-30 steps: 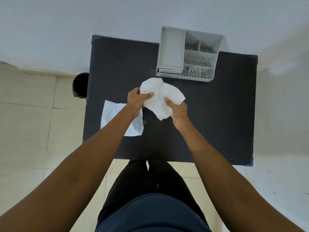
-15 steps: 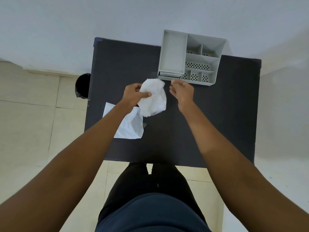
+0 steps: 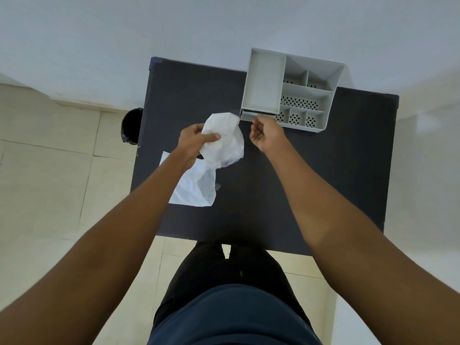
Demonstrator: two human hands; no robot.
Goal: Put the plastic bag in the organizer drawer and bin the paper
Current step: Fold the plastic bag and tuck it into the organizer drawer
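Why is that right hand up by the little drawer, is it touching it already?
Cannot tell. In the head view the right hand has its fingertips right at the drawer front of the organizer, hiding any contact or gap.

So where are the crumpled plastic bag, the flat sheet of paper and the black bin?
Crumpled white plastic bag (image 3: 225, 143): head view, middle of the bundle.
Flat white paper sheet (image 3: 189, 189): head view, its centre on the table.
Black round bin (image 3: 132, 125): head view, its dark opening.

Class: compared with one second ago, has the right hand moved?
Yes. The right hand has let go of the bag and moved away from the person, up to the organizer's drawer front.
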